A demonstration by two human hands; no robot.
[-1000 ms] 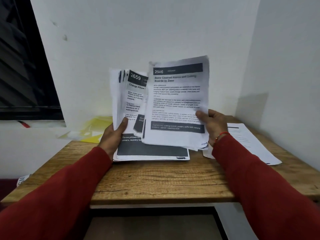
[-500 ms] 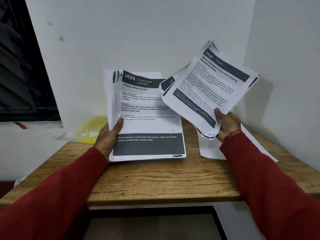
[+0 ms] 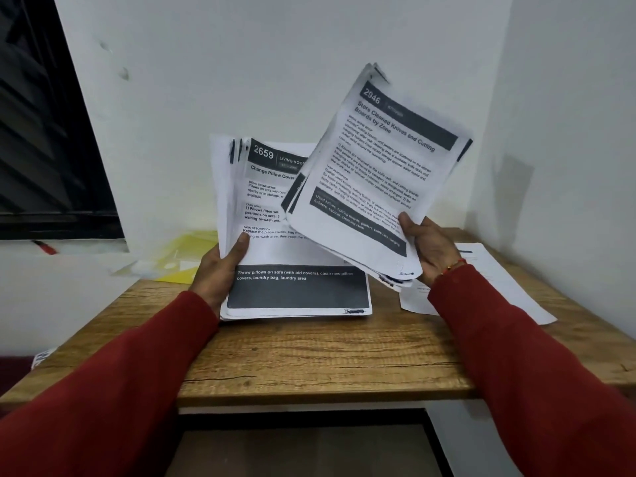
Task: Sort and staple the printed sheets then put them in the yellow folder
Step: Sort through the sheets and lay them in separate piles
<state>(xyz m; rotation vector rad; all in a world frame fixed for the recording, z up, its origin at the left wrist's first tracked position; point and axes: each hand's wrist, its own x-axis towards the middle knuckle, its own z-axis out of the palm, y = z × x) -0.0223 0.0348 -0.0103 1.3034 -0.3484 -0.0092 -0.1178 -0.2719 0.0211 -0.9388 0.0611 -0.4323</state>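
At frame centre, our left hand (image 3: 220,270) grips the thick stack of white printed sheets (image 3: 296,290) propped on the wooden table (image 3: 309,356); our right hand (image 3: 430,249) pinches a tilted smaller bundle (image 3: 378,173). The translucent yellow plastic folder (image 3: 186,256) lies mid-left.

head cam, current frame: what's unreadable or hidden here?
- Yellow folder: blurred, and its right part is hidden behind the 2659 stack.
- 2659 stack: right side of its text is covered by the 2946 bundle; sheet count unclear.
- Loose sheet on the table: print too small to read, partly behind the right hand.
- Stapler: none in view.
- Left hand: fingers hidden behind the paper.
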